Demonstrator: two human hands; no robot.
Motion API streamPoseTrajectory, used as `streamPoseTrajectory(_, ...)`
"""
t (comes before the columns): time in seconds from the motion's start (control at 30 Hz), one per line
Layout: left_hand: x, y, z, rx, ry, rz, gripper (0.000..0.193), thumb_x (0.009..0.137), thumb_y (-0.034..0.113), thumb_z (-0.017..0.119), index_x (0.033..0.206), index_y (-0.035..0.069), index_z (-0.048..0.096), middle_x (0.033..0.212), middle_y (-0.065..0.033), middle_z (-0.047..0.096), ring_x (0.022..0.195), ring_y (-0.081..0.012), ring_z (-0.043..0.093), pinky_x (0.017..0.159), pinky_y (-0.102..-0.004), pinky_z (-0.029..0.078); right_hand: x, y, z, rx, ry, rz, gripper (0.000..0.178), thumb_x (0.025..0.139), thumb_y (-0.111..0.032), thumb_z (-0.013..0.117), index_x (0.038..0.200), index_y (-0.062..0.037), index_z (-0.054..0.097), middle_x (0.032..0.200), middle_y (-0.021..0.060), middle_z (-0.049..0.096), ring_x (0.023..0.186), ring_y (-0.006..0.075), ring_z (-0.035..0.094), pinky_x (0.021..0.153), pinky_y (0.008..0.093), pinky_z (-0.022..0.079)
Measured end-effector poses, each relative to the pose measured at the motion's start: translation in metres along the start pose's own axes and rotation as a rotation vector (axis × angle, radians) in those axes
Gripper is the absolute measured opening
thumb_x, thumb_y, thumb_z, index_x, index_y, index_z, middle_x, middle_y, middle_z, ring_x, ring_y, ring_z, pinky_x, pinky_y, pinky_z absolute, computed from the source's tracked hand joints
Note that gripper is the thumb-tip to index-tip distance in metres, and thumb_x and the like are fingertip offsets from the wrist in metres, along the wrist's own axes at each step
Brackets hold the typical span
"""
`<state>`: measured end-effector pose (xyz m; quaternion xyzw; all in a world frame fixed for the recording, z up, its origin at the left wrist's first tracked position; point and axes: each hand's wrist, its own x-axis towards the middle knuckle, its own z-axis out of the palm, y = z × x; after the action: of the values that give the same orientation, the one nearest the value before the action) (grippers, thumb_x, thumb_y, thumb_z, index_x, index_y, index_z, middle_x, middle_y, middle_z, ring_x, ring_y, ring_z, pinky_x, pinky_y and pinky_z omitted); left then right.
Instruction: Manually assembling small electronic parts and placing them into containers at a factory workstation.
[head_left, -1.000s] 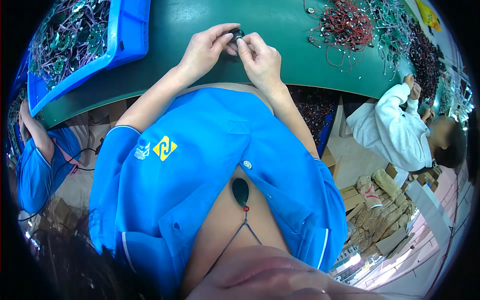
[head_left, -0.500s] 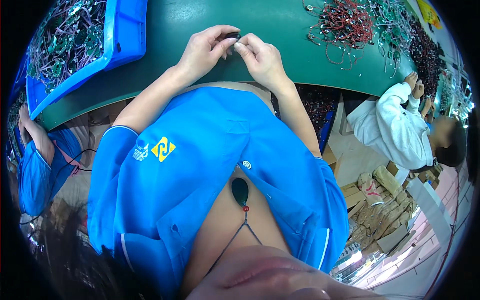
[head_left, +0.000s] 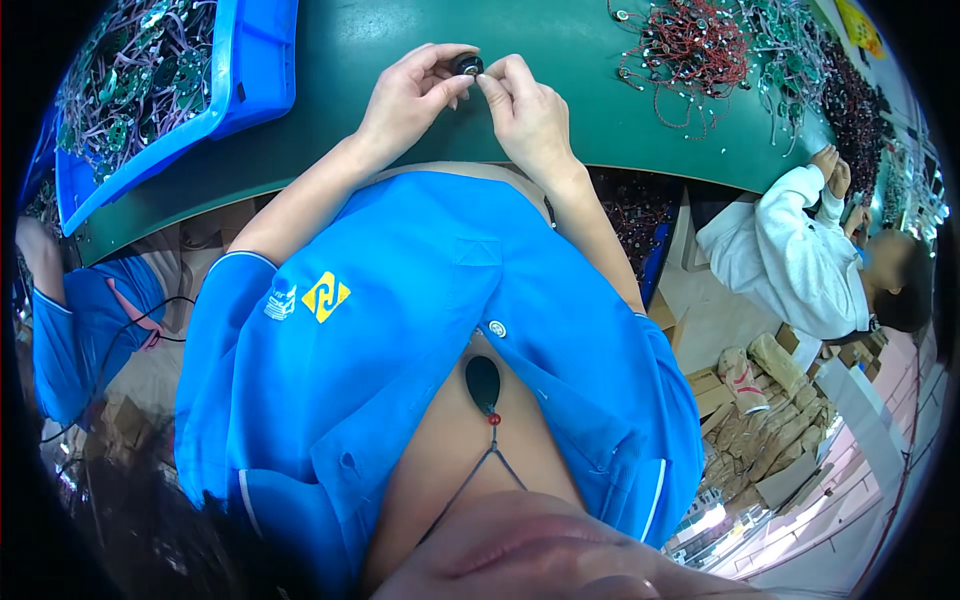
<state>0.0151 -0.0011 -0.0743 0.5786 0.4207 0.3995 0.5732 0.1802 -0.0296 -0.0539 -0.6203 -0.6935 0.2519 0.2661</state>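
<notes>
A small round black part with a shiny ring-shaped face sits between the thumb and fingers of my left hand, just above the green table. The fingers of my right hand are pinched together at the part's right edge. Whatever that pinch holds, if anything, is too small and covered to make out.
At the left, a blue bin holds many green circuit boards with purplish wires. Red-wired parts lie heaped at the upper right, beside a pile of pale-wired boards. A co-worker in a grey top works at the right; a blue-clad person is at the left.
The black part has tilted so its round face shows more, and my right fingers sit a little lower against its edge. The left co-worker's arm has shifted.
</notes>
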Motion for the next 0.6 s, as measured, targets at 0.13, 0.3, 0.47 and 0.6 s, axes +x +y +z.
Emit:
streamPoseTrajectory(0.13,0.0,-0.003,0.002,0.143,0.027,0.087,0.026,0.086,0.004,0.061,0.112,0.003,0.062,0.089,-0.0047,0.06,0.069,-0.0103,0.056,0.062,-0.0198,0.048,-0.001,0.0,0.003,-0.015,-0.029,-0.006,0.013,0.093,-0.022,0.053,0.092,-0.0095,0.053,0.062,0.0026,0.06,0.052,0.0217,0.057,0.049,0.0334,0.042)
streamPoseTrajectory(0.3,-0.001,-0.006,0.005,0.272,0.078,0.143,0.025,0.084,0.003,0.062,0.109,0.003,0.062,0.088,-0.0047,0.059,0.07,-0.0104,0.055,0.061,-0.0202,0.047,-0.002,-0.002,0.006,-0.028,-0.057,-0.013,0.012,0.093,-0.021,0.053,0.092,-0.0092,0.053,0.063,0.0036,0.06,0.053,0.0241,0.059,0.05,0.0347,0.044)
streamPoseTrajectory(0.47,-0.002,-0.005,0.005,0.308,0.104,0.111,0.024,0.082,0.003,0.062,0.106,0.003,0.062,0.087,-0.0044,0.06,0.068,-0.0102,0.053,0.06,-0.02,0.046,-0.001,-0.002,0.009,-0.037,-0.053,-0.032,0.012,0.093,-0.021,0.053,0.09,-0.0097,0.051,0.062,0.0052,0.061,0.054,0.0276,0.06,0.05,0.0372,0.045)
streamPoseTrajectory(0.6,-0.001,-0.005,0.004,0.309,0.095,0.079,0.023,0.083,0.003,0.06,0.106,0.003,0.062,0.087,-0.0039,0.06,0.068,-0.0094,0.052,0.06,-0.0189,0.045,0.0,-0.002,0.011,-0.044,-0.041,-0.047,0.012,0.092,-0.022,0.053,0.089,-0.0103,0.049,0.061,0.0064,0.061,0.054,0.0299,0.061,0.05,0.0391,0.046)
